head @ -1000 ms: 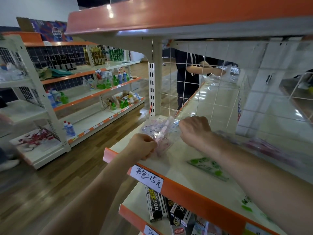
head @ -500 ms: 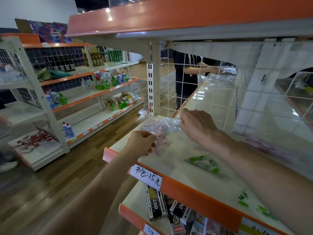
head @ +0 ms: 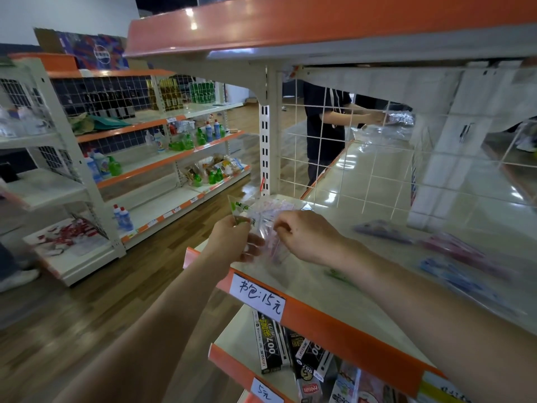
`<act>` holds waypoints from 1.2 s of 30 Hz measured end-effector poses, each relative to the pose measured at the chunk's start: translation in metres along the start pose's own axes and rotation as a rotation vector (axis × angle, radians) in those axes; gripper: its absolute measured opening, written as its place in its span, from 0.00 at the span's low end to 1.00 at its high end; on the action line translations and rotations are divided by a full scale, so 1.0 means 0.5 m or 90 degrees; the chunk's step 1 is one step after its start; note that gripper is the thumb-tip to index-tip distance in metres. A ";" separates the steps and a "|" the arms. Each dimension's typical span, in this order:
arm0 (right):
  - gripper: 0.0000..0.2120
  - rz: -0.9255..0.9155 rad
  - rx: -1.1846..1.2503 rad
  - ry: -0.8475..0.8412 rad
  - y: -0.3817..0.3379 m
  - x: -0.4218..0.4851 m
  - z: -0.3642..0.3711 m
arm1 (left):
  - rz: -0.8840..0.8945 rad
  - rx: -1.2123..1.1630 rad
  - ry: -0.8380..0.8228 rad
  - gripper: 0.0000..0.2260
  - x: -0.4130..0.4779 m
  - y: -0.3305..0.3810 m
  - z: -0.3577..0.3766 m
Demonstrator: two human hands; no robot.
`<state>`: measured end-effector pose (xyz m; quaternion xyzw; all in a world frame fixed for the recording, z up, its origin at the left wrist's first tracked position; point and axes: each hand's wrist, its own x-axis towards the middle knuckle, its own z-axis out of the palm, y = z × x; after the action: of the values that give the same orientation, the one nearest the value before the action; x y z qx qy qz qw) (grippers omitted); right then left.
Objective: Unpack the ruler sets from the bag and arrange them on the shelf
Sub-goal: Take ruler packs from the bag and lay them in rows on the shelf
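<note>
**Ruler set and bag over the shelf**

Head view: my left hand (head: 232,242) is curling its fingers round a green ruler set (head: 239,209), holding it above the shelf's (head: 363,205) left front corner. My right hand (head: 305,239) is pinching the clear bag (head: 270,213) of pink sets just beside it. More sets (head: 453,250) are lying blurred further right on the shelf.

Bright overhead light, glare on shelf (head: 363,175), blurred right edge, wide-angle bending

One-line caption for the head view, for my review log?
The left hand and right hand grip a clear bag of ruler sets above the shelf, where several loose sets already lie.
</note>
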<state>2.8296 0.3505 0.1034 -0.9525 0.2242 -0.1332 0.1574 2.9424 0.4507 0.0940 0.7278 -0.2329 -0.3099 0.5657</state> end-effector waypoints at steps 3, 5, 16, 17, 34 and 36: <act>0.10 0.062 -0.066 -0.037 0.006 0.016 0.020 | -0.003 0.032 0.012 0.04 0.006 -0.010 -0.007; 0.12 0.097 -0.078 -0.058 -0.004 0.025 0.036 | -0.016 0.031 0.009 0.04 0.008 -0.013 -0.008; 0.19 0.207 0.013 -0.068 0.003 0.058 0.071 | -0.020 0.051 -0.005 0.06 0.004 -0.017 -0.006; 0.18 0.208 0.021 -0.072 0.005 0.059 0.071 | -0.021 0.053 -0.007 0.06 0.005 -0.017 -0.007; 0.06 0.265 0.249 -0.055 0.012 0.046 0.039 | -0.041 0.084 -0.039 0.04 0.017 -0.015 -0.008; 0.06 0.265 0.293 -0.059 0.017 0.024 0.017 | -0.046 0.067 -0.043 0.05 0.018 -0.013 -0.010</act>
<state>2.8394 0.3397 0.0946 -0.8303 0.3712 -0.1018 0.4032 2.9523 0.4497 0.0868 0.7535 -0.2412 -0.3416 0.5073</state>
